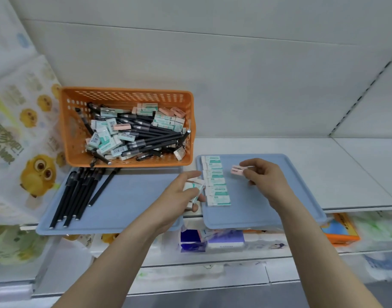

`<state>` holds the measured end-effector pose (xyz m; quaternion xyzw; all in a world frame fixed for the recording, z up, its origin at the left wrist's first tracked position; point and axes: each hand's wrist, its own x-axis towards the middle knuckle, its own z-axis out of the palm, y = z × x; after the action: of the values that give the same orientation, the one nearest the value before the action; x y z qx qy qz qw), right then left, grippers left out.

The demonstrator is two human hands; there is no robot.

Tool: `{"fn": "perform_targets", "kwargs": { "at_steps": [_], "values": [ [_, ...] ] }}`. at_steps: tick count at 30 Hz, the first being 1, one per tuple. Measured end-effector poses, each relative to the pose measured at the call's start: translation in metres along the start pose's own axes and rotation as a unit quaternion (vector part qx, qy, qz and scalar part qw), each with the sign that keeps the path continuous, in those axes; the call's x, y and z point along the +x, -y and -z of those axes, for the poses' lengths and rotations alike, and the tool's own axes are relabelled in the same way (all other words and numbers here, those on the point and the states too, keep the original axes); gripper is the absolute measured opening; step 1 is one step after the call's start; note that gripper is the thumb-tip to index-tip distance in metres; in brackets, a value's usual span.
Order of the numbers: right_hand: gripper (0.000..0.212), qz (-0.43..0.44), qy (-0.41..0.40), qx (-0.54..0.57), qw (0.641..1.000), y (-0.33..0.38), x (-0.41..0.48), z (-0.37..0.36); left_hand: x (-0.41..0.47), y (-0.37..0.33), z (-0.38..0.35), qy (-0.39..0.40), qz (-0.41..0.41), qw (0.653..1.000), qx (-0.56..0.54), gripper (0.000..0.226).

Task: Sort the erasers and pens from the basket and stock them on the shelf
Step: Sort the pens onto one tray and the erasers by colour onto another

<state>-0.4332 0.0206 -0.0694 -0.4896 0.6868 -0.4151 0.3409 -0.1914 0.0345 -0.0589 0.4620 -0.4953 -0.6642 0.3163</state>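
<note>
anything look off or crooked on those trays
One black pen on the left tray lies slanted, apart from the neat row of pens beside it. Both blue trays also overhang the front edge of the shelf, the right tray most clearly. The erasers sit in a tidy column.
</note>
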Motion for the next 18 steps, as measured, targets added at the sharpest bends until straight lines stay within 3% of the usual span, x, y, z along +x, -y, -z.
{"fn": "perform_targets", "kwargs": {
  "at_steps": [5,12,15,18],
  "values": [
    [0.021,0.003,-0.032,-0.16,0.987,-0.012,0.028,0.013,0.013,-0.007,-0.017,0.004,-0.04,0.997,0.07,0.039],
    [0.03,0.108,0.111,-0.268,0.951,-0.005,0.038,0.018,0.029,-0.01,-0.03,0.012,-0.058,0.988,0.144,0.051],
    [0.023,0.102,0.069,-0.342,0.932,-0.005,0.049,0.013,0.034,-0.009,-0.034,0.012,-0.052,0.988,0.144,0.049],
    [0.04,0.068,0.05,-0.368,0.926,-0.004,0.056,0.014,0.039,-0.008,-0.037,-0.002,-0.054,0.987,0.148,0.048]
  ]
}}
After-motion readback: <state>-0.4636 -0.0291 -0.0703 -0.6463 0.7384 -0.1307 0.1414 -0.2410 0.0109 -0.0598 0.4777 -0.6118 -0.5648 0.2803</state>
